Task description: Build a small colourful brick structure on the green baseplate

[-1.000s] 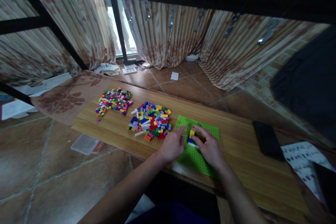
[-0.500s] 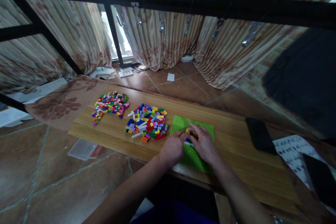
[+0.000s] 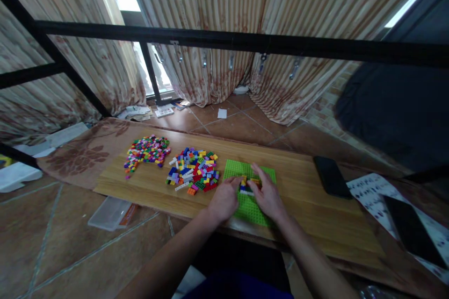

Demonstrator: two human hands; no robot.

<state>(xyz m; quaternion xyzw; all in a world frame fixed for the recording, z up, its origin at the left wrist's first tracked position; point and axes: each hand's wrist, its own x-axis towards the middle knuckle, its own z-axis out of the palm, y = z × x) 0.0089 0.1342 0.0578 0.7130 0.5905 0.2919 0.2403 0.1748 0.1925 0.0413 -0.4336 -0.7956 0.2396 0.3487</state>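
Note:
A green studded baseplate [image 3: 254,215] lies on the wooden board, with a small build of toy bricks on it. In that build, a yellow brick [image 3: 243,180] stands out, with blue and white bricks [image 3: 246,191] on its near side. My left hand [image 3: 223,200] is curled at the plate's left side, its fingertips at the yellow brick; anything pinched there is hidden. My right hand [image 3: 269,196] rests over the build's right side, with thumb and fingers apart. Another yellow piece [image 3: 257,181] shows between them, partly covered.
A pile of larger mixed bricks [image 3: 194,170] lies left of the plate. Farther left is a heap of small colourful pieces [image 3: 147,150]. A black phone [image 3: 331,176], a printed sheet [image 3: 365,187] and another dark device [image 3: 414,229] are on the right. A dark metal rail [image 3: 217,39] crosses beyond.
The camera view has tilted up and shifted right slightly. My hands stay at the brick build; they have drawn a little apart, and more of the yellow and blue bricks shows between them.

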